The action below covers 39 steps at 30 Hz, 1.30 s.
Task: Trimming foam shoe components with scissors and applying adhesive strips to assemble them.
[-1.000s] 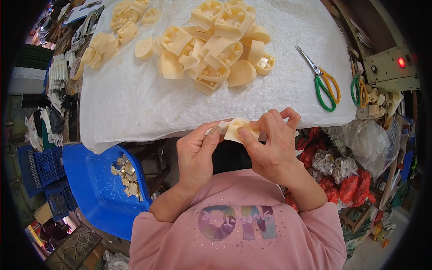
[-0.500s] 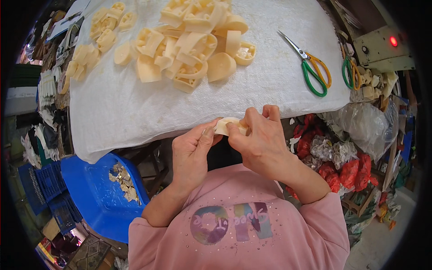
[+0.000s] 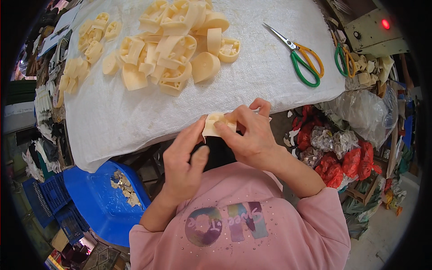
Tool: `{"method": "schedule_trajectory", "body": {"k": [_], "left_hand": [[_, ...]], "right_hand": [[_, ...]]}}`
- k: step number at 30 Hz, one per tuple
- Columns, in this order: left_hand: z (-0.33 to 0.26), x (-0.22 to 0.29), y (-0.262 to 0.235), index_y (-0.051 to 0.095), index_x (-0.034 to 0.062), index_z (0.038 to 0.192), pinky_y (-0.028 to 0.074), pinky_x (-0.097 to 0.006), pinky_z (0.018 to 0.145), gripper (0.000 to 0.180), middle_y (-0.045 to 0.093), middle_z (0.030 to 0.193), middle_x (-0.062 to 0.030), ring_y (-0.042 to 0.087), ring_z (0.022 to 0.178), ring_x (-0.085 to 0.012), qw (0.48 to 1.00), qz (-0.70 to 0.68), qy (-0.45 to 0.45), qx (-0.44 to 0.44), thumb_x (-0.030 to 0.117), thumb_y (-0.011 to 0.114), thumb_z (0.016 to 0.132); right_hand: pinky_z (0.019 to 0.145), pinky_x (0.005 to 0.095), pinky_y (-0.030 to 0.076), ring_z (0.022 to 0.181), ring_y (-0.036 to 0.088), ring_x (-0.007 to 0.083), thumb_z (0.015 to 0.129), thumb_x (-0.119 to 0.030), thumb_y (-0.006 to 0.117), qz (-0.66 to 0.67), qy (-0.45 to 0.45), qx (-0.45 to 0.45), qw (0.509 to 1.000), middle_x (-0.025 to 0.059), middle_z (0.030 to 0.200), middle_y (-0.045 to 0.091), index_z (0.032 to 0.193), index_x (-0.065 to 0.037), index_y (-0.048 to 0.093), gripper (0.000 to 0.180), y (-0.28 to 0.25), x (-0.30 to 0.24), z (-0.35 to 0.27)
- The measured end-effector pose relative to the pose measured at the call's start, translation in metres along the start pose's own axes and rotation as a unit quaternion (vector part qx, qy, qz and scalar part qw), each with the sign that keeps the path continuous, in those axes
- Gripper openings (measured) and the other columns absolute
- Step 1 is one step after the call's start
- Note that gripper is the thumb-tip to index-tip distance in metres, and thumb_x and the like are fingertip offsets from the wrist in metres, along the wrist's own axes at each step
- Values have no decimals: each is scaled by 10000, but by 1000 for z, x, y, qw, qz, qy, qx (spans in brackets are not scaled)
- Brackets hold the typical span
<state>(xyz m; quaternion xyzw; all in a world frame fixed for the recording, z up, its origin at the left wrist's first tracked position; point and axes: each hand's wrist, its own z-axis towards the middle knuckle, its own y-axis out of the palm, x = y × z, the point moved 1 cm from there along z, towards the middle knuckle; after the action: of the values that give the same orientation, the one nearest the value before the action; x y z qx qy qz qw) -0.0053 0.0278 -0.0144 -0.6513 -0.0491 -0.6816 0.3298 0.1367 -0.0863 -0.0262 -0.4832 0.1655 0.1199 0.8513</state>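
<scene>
A small cream plastic piece (image 3: 210,129) with a curved wall is held just off the table's front edge. My right hand (image 3: 254,137) grips it, the thumb pressed on its near face and the fingers curled behind. Beside its left edge is my left hand (image 3: 181,164), fingers stretched out and thumb well apart. The left fingertips are at the edge of the piece; whether they touch it I cannot tell. Farther back on the white-covered table (image 3: 265,81) lies a heap of similar cream pieces (image 3: 177,51), with a smaller group (image 3: 93,37) to its left.
Scissors with green and orange handles (image 3: 297,51) lie at the table's right, a second pair (image 3: 345,60) at its edge. A blue plastic tub (image 3: 96,198) holding scraps stands low on the left. Red bags (image 3: 351,162) and clear plastic (image 3: 364,117) are heaped at right.
My left thumb has come off the cream piece and the left fingers have straightened. The piece has shifted slightly left in my right hand. The whole view has swung a little.
</scene>
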Motion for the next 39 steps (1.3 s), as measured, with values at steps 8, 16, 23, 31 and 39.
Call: {"method": "schedule_trajectory", "body": {"k": [8, 16, 23, 31, 39], "left_hand": [[0, -29, 8, 280, 22, 1411, 393, -265, 907, 729, 466, 1279, -74, 466, 1120, -132, 831, -460, -230, -211, 536, 444, 920], [2, -30, 12, 410, 14, 1250, 376, -325, 965, 604, 495, 1176, -82, 486, 1113, -161, 811, -466, -290, -203, 393, 570, 807], [8, -30, 16, 443, 16, 1197, 380, -271, 896, 578, 512, 1089, -67, 487, 1051, -124, 819, -466, -262, -207, 408, 568, 792], [9, -14, 9, 463, -16, 1210, 418, -261, 832, 537, 534, 1028, -70, 524, 948, -145, 960, -258, -100, 30, 387, 606, 885], [-10, -23, 12, 631, 21, 1043, 427, -268, 751, 241, 593, 968, -100, 538, 842, -162, 980, -160, 52, 104, 160, 675, 850]], "right_hand": [[698, 406, 274, 617, 453, 123, 671, -70, 661, 91, -33, 71, 993, -7, 792, 503, 998, -175, 628, 345, 0, -4, -3], [669, 380, 254, 609, 428, 139, 669, -16, 643, 139, -46, 62, 987, 15, 772, 485, 968, -101, 634, 311, -1, -5, -2], [678, 380, 252, 617, 424, 152, 665, -37, 665, 139, -32, 37, 989, 6, 766, 493, 936, -128, 628, 288, -6, -3, 4], [733, 397, 264, 617, 483, 134, 654, -34, 714, 141, 4, 46, 989, -30, 774, 537, 966, -139, 636, 338, -13, 5, 3], [735, 393, 267, 646, 483, 134, 659, -43, 714, 134, 16, 12, 991, -30, 778, 541, 998, -138, 636, 360, -15, 2, 4]]}}
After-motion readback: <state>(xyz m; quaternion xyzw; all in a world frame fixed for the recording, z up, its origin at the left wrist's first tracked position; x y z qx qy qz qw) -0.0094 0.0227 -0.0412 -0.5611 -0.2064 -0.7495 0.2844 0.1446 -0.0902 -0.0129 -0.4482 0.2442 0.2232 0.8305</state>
